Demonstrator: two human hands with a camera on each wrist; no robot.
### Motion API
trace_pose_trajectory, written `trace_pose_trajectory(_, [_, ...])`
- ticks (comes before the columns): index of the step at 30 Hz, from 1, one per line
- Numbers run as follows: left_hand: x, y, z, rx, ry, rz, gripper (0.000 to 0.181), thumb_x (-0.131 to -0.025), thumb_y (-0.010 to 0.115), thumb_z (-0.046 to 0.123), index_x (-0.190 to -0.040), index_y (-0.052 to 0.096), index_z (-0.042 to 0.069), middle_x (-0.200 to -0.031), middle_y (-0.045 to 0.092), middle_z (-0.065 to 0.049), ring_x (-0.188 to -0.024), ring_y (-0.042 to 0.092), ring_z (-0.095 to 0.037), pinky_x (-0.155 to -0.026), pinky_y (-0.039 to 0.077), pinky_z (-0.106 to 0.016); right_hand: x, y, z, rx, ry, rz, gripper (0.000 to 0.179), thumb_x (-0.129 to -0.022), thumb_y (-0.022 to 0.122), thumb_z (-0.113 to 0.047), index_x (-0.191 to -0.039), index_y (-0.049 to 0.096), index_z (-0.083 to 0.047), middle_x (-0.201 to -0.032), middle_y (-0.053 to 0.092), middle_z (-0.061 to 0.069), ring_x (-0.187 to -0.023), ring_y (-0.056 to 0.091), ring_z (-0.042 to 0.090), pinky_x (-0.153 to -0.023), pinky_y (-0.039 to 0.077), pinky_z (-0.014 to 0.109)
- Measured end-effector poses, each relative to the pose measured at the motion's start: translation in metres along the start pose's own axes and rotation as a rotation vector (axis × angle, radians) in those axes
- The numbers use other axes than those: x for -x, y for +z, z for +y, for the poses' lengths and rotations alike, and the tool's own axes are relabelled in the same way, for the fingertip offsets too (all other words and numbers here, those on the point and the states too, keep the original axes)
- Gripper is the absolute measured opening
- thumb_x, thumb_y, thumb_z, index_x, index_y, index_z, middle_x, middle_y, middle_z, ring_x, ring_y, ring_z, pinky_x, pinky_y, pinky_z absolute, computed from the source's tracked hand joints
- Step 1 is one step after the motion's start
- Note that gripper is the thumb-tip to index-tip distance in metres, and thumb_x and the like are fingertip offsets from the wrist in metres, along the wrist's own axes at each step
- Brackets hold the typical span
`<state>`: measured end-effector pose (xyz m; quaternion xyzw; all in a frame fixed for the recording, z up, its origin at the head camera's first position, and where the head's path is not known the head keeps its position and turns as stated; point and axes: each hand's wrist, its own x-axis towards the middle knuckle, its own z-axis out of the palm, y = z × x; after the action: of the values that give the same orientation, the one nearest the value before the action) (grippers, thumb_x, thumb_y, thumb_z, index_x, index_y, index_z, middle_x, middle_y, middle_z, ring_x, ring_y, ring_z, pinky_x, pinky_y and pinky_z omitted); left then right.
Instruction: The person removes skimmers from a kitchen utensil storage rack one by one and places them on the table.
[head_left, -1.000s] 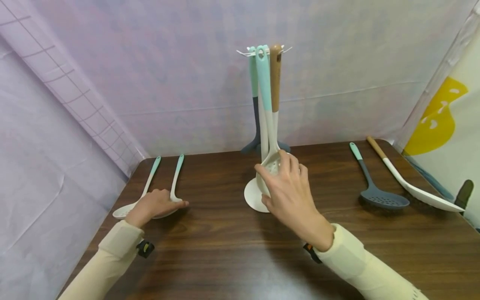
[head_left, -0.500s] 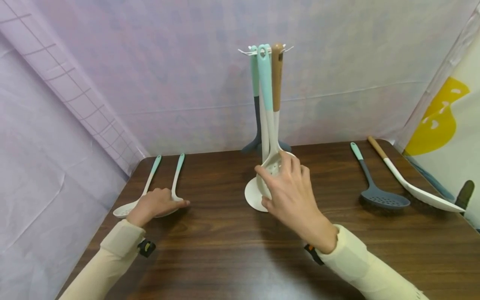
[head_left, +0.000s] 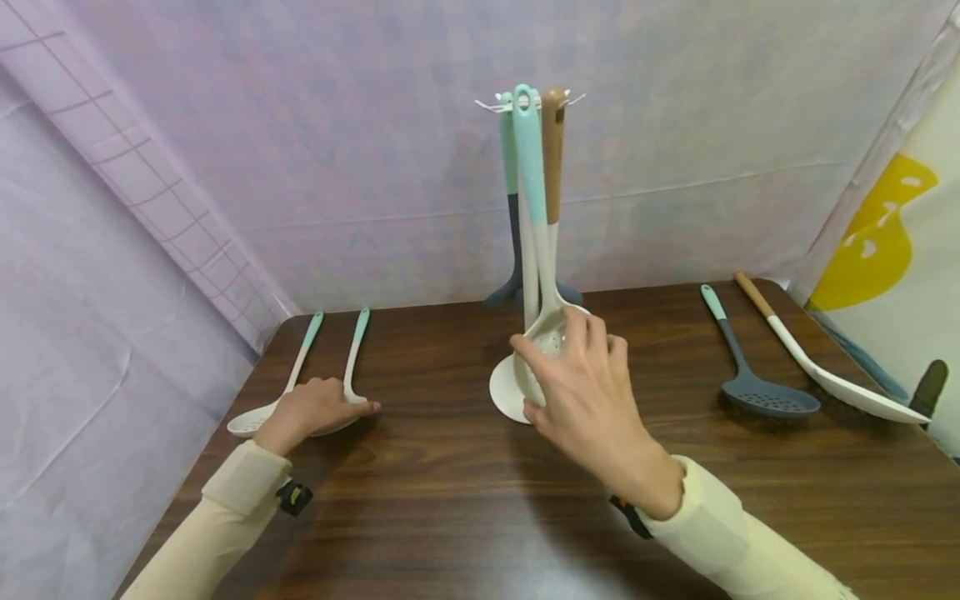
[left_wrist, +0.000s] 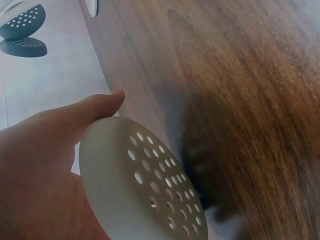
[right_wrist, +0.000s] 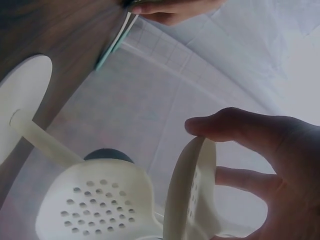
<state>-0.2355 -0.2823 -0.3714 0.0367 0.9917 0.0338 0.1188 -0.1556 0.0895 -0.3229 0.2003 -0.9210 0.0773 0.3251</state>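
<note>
My right hand (head_left: pixel 592 400) grips the bowl of a white skimmer (head_left: pixel 531 167) with a mint handle, thumb on one rim and fingers over the other. Its handle stands in front of the white utensil rack (head_left: pixel 513 390), top at the hooks; whether it still hangs there I cannot tell. A white perforated spoon (right_wrist: pixel 95 200) with a wooden handle hangs close behind. At the left, my left hand (head_left: pixel 311 412) holds another white skimmer (left_wrist: pixel 135 170) by its bowl, thumb along the rim. Its mint handle points to the back of the table.
Beside the left hand lies another white slotted spoon (head_left: pixel 251 421). Dark grey utensils (head_left: pixel 516 250) hang at the rack's back. On the right lie a grey slotted turner (head_left: pixel 768 395) and a white wooden-handled utensil (head_left: pixel 847 387). A fabric backdrop (head_left: pixel 375 150) stands behind the wooden table (head_left: pixel 435 500).
The handle top of the right-hand skimmer has risen slightly at the hooks. My right hand has shifted a little down and right in the head view. My left hand stays nearly still.
</note>
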Motion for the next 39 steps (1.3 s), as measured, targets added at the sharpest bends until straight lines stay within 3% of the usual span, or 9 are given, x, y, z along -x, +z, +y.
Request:
trace_pose_trajectory(6, [0.000, 0.000, 0.001, -0.004, -0.006, 0.008, 0.076, -0.089, 0.060, 0.072, -0.100, 0.069, -0.003, -0.108, 0.070, -0.029, -0.091, 0.069, -0.043, -0.074, 0.055, -0.056, -0.001, -0.009, 0.001, 0.002, 0.004, 0.027, 0.076, -0.064, 0.097, -0.033, -0.133, 0.065, -0.030, -0.136, 0.049, 0.030, -0.117, 0.052, 0.048, -0.079, 0.049, 0.057])
trace_pose_trajectory(10, [0.000, 0.000, 0.002, 0.004, 0.010, 0.045, 0.072, -0.089, 0.061, 0.072, -0.090, 0.067, 0.000, -0.098, 0.072, -0.025, -0.082, 0.069, -0.039, -0.069, 0.055, -0.055, -0.004, -0.017, 0.007, -0.009, 0.025, 0.033, 0.076, -0.064, 0.096, -0.032, -0.133, 0.065, -0.029, -0.138, 0.048, 0.031, -0.118, 0.051, 0.050, -0.082, 0.050, 0.060])
trace_pose_trajectory(14, [-0.001, 0.000, 0.010, -0.019, 0.041, 0.158, 0.070, -0.090, 0.063, 0.070, -0.087, 0.068, 0.000, -0.094, 0.071, -0.022, -0.082, 0.069, -0.040, -0.070, 0.055, -0.057, -0.006, -0.025, 0.023, -0.036, 0.076, 0.030, 0.077, -0.063, 0.097, -0.030, -0.133, 0.065, -0.026, -0.139, 0.047, 0.033, -0.120, 0.052, 0.053, -0.083, 0.050, 0.063])
trace_pose_trajectory(18, [-0.002, -0.005, 0.023, -0.046, 0.058, 0.293, 0.074, -0.092, 0.065, 0.064, -0.113, 0.069, -0.007, -0.105, 0.068, -0.026, -0.093, 0.067, -0.047, -0.074, 0.056, -0.061, -0.005, -0.034, 0.046, -0.046, 0.127, -0.006, 0.077, -0.064, 0.097, -0.028, -0.134, 0.064, -0.025, -0.140, 0.046, 0.037, -0.119, 0.053, 0.057, -0.084, 0.048, 0.066])
trace_pose_trajectory(20, [-0.004, -0.010, 0.030, -0.045, 0.070, 0.344, 0.075, -0.093, 0.066, 0.060, -0.125, 0.066, -0.008, -0.109, 0.067, -0.028, -0.094, 0.066, -0.047, -0.072, 0.056, -0.061, -0.002, -0.037, 0.059, -0.046, 0.157, -0.050, 0.076, -0.065, 0.096, -0.029, -0.134, 0.064, -0.024, -0.141, 0.046, 0.038, -0.118, 0.053, 0.058, -0.084, 0.047, 0.069])
trace_pose_trajectory(24, [-0.009, -0.020, 0.043, -0.014, 0.108, 0.421, 0.068, -0.096, 0.066, 0.055, -0.129, 0.064, -0.004, -0.111, 0.067, -0.027, -0.088, 0.068, -0.043, -0.061, 0.056, -0.053, 0.006, -0.039, 0.086, -0.052, 0.213, -0.180, 0.075, -0.068, 0.094, -0.032, -0.136, 0.063, -0.024, -0.140, 0.046, 0.041, -0.113, 0.054, 0.061, -0.082, 0.046, 0.072])
trace_pose_trajectory(26, [-0.014, -0.025, 0.054, 0.003, 0.132, 0.444, 0.064, -0.097, 0.065, 0.054, -0.129, 0.064, -0.002, -0.114, 0.068, -0.026, -0.088, 0.068, -0.042, -0.060, 0.056, -0.051, 0.010, -0.039, 0.099, -0.051, 0.235, -0.251, 0.072, -0.070, 0.093, -0.034, -0.135, 0.063, -0.024, -0.136, 0.047, 0.041, -0.108, 0.055, 0.061, -0.075, 0.048, 0.069])
trace_pose_trajectory(32, [-0.030, -0.040, 0.089, 0.033, 0.237, 0.464, 0.060, -0.099, 0.066, 0.047, -0.137, 0.058, 0.001, -0.135, 0.059, -0.026, -0.114, 0.063, -0.044, -0.085, 0.057, -0.059, 0.018, -0.032, 0.126, -0.114, 0.280, -0.493, 0.063, -0.072, 0.091, -0.037, -0.129, 0.065, -0.025, -0.115, 0.053, 0.032, -0.089, 0.058, 0.042, -0.058, 0.046, 0.046])
trace_pose_trajectory(39, [-0.047, -0.054, 0.122, 0.168, 0.403, 0.458, 0.063, -0.100, 0.063, 0.047, -0.148, 0.051, 0.007, -0.144, 0.054, -0.018, -0.126, 0.058, -0.039, -0.101, 0.051, -0.059, 0.017, -0.012, 0.148, -0.195, 0.295, -0.766, 0.066, -0.070, 0.089, -0.042, -0.129, 0.066, -0.023, -0.109, 0.057, 0.023, -0.090, 0.059, 0.034, -0.063, 0.047, 0.046])
